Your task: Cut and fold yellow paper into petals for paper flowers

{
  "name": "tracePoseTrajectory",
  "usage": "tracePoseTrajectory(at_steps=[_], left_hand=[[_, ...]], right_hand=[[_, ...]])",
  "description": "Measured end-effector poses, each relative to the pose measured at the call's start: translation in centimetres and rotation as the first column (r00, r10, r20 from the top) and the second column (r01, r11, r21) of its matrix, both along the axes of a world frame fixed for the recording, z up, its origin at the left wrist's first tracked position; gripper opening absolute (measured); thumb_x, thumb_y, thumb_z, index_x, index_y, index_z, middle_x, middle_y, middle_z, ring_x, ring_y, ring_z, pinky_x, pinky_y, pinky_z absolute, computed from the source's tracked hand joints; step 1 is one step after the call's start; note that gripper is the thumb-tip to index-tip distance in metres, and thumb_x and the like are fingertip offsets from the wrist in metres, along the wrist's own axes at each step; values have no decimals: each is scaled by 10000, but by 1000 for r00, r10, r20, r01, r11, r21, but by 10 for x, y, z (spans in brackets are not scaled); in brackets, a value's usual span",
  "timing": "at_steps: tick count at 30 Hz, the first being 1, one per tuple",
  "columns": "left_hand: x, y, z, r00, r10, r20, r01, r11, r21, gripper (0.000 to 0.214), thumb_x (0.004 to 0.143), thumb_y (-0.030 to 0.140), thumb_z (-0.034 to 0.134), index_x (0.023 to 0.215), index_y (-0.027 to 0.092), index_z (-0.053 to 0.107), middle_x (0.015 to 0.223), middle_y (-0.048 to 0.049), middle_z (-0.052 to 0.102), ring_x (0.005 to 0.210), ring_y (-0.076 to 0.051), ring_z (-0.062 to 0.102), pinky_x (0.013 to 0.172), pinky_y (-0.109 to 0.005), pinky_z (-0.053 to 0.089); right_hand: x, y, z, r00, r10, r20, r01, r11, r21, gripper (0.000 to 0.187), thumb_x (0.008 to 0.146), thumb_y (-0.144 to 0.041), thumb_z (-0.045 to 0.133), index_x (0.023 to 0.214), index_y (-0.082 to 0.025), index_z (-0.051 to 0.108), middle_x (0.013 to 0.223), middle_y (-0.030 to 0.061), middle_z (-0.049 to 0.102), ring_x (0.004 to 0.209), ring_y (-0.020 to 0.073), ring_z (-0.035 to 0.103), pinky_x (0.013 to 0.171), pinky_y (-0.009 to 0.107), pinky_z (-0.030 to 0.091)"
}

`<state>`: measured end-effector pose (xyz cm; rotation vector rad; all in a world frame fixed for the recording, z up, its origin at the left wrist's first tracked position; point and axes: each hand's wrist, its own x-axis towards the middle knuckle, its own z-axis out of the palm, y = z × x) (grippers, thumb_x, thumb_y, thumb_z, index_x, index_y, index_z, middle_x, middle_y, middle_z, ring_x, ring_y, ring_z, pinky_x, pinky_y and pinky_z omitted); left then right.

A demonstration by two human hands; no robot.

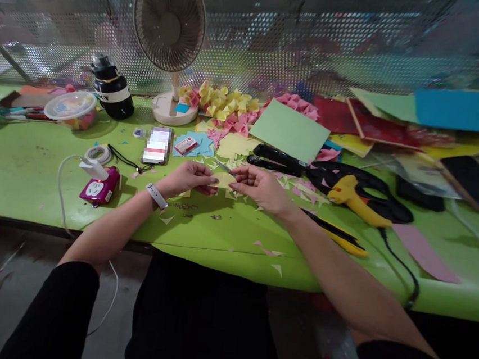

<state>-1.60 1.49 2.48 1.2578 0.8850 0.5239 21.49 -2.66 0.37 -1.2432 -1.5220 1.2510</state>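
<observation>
A small piece of pale yellow paper (pixel 223 181) is stretched between my two hands above the green table. My left hand (pixel 189 177), with a white band on its wrist, pinches the paper's left side. The right side is pinched by the fingers of my right hand (pixel 262 188). A thin grey pointed blade (pixel 223 167) sticks out beside the right fingers; its other end is hidden. Pink and yellow paper scraps lie around both hands. Just beyond them are blue paper squares (pixel 204 143) with a small red-and-white box (pixel 185 146), and a yellow paper stack (pixel 238 144).
A black stapler (pixel 278 159), yellow glue gun (pixel 358 201) and yellow-black cutter (pixel 338 234) lie to the right. A fan (pixel 169 29), black bottle (pixel 114 93) and folded paper pieces (pixel 225 100) stand behind. Left are a phone (pixel 157 145), tape roll (pixel 98 154) and purple power socket (pixel 102 186).
</observation>
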Motion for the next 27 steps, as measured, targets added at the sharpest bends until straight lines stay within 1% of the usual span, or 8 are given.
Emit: tracePoseTrajectory(at_steps=[4,7,10,12,15,21,24,27], left_hand=[[-7,6,0,1000,26,0,-26,1000,3,121,827,158,769,823,77,679,785,-93,769,700,-145,752,771,-297,639],[-12,14,-3,999,36,-9,-36,999,12,205,784,215,824,842,73,689,810,-102,771,725,-150,751,802,-310,638],[-18,23,-7,997,66,-28,-66,998,0,209,769,205,837,810,82,674,791,-100,767,725,-148,749,818,-314,633],[-20,27,-7,996,80,-37,-80,997,-9,195,769,186,834,800,83,671,787,-103,766,728,-151,751,805,-303,631],[-23,31,-6,995,91,-40,-92,996,-21,149,796,158,805,802,79,679,767,-104,764,708,-146,750,749,-268,626],[-29,35,-2,986,158,-56,-160,986,-43,121,817,58,748,746,75,650,718,-93,752,665,-130,741,718,-246,619],[-32,40,-4,976,213,-46,-213,977,-12,180,806,48,751,690,88,620,691,-77,740,655,-129,736,750,-266,622],[-33,42,-6,973,226,-43,-227,974,-8,173,808,54,749,697,96,623,683,-74,739,668,-137,739,821,-305,625]], right_hand=[[17,11,4,999,-13,44,9,996,87,408,763,-424,794,1097,-213,690,1026,86,715,946,227,691,929,476,576],[44,27,15,944,-218,245,147,949,280,354,837,-386,694,1145,-212,672,1095,111,717,1020,267,685,982,498,544],[72,50,20,688,-384,616,141,903,406,482,798,-277,685,1265,-174,627,1290,182,647,1198,366,609,1029,539,486],[85,66,17,524,-279,805,43,952,302,495,760,-230,708,1242,-146,636,1266,209,658,1182,403,610,980,526,502],[93,84,8,411,-186,893,2,979,203,358,808,-226,662,1162,-178,658,1163,176,706,1097,379,649,892,476,525],[90,72,19,414,-264,871,-14,955,296,282,857,-305,637,1118,-201,662,1111,172,700,1052,384,648,844,506,526],[76,39,31,546,-255,798,-73,934,348,299,849,-401,670,1114,-263,683,1078,141,710,994,381,657,798,536,531],[52,0,33,655,-52,753,-186,956,228,297,832,-437,696,1092,-294,699,1045,99,729,898,339,675,751,517,538]])
